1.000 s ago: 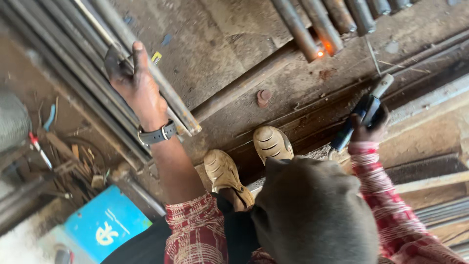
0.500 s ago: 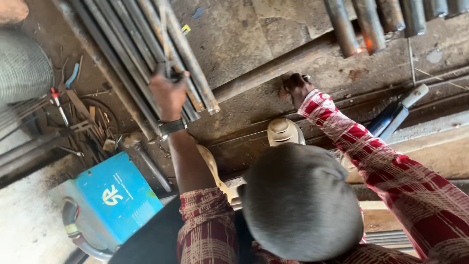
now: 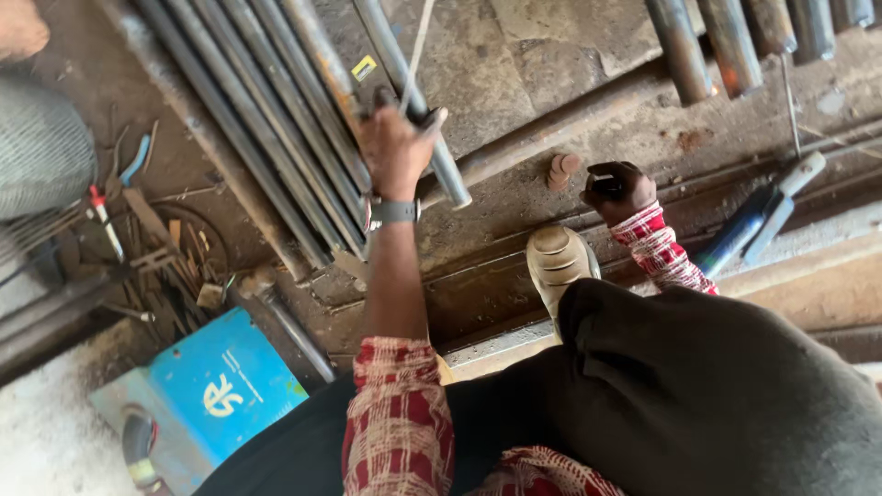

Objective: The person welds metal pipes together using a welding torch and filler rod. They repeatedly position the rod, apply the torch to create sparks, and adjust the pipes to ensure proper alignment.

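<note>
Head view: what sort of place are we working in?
Likely a metal or welding workshop: long steel pipes lie on the stained floor, scrap offcuts and hand tools are piled beside them, and a blue machine case sits nearby.

pipes (image 3: 276,119) cut off at top edge

A small yellow sticker (image 3: 365,68) sits on one of the long grey metal pipes (image 3: 276,119) near the top of the view. It is a little rectangle with a dark mark on it, and it lies just above the left hand (image 3: 397,152), which grips the pipes. A blue box (image 3: 216,386) lies on the floor at the bottom left, beside the red checked sleeve (image 3: 395,413). Its flat top is bright blue with a white sign and thin white lines on it. One corner of the top looks green. The grey side of the box below has a round part with red and yellow.
</note>
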